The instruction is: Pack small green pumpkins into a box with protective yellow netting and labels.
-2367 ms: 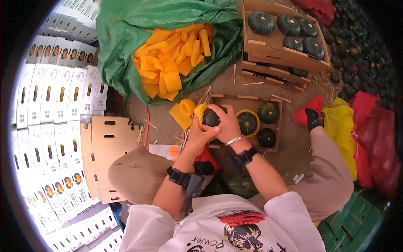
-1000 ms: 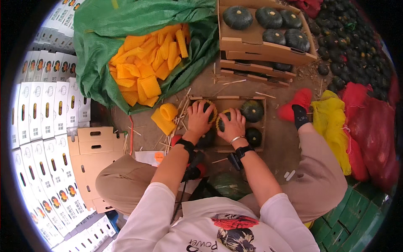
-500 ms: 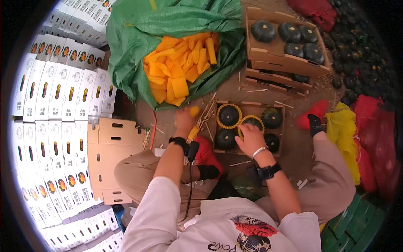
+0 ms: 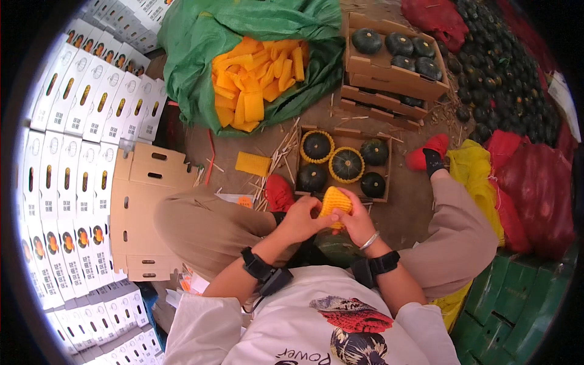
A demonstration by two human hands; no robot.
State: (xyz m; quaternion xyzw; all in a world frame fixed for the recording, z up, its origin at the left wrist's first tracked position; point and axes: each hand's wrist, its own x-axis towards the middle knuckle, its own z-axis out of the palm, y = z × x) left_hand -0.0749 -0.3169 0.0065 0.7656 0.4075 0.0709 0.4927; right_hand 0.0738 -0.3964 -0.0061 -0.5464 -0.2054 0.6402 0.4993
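Note:
Both of my hands meet in front of an open cardboard box [image 4: 345,131]. Pinched between them is a yellow foam net sleeve [image 4: 336,199], partly spread. My left hand [image 4: 300,220] has its fingers closed at the sleeve's left side, and my right hand [image 4: 360,225] grips it from the right. Inside the box sit several dark green pumpkins. Foam nets ring two of them, a back-left pumpkin [image 4: 317,146] and a middle pumpkin [image 4: 347,165]. Bare ones include a back-right pumpkin [image 4: 374,152], a front-left pumpkin [image 4: 312,177] and a front-right pumpkin [image 4: 372,184].
A flat foam net [image 4: 252,163] lies on the floor by scattered straw. Beyond it, a green sack [image 4: 188,79] holds many yellow foam nets [image 4: 252,108]. Stacked boxes of pumpkins [image 4: 389,85] stand behind. White cartons [image 4: 79,164] line the left; a pumpkin pile [image 4: 499,79] fills the far right.
My left hand has come right from the floor beside the box. My right hand has left the middle pumpkin's net and drawn back toward me. Both now hold one foam net sleeve.

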